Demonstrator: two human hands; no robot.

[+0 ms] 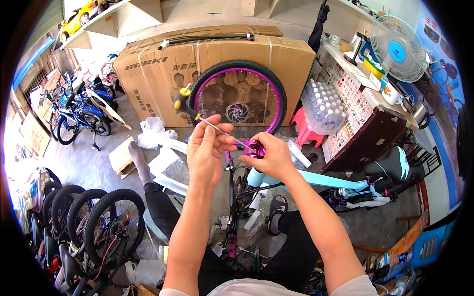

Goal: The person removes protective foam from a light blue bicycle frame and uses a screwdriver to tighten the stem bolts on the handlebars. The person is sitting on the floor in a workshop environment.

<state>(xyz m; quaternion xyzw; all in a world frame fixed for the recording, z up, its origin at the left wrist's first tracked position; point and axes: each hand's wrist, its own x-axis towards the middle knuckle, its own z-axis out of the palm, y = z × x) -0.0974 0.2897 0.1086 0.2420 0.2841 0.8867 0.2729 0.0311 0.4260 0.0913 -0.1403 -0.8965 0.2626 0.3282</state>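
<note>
My left hand (207,150) is closed around the thin metal shaft of a T-handle hex key with a black and yellow handle (182,102). The handle points up and to the left, and the shaft slants down to a purple bicycle stem (255,147). Thumb and fingers of my right hand (274,157) grip that stem from the right. Below it runs the light blue frame (316,178) of a bicycle, with the dark handlebar (231,197) hanging down between my legs. Whether the key's tip sits in a bolt is too small to tell.
A purple-rimmed wheel (281,93) leans on a large cardboard box (148,84). Bottles (323,108) stand on a pink stool (302,123), beside a counter with a fan (398,52). Several tyres (113,222) are at lower left, small bicycles (81,118) at far left.
</note>
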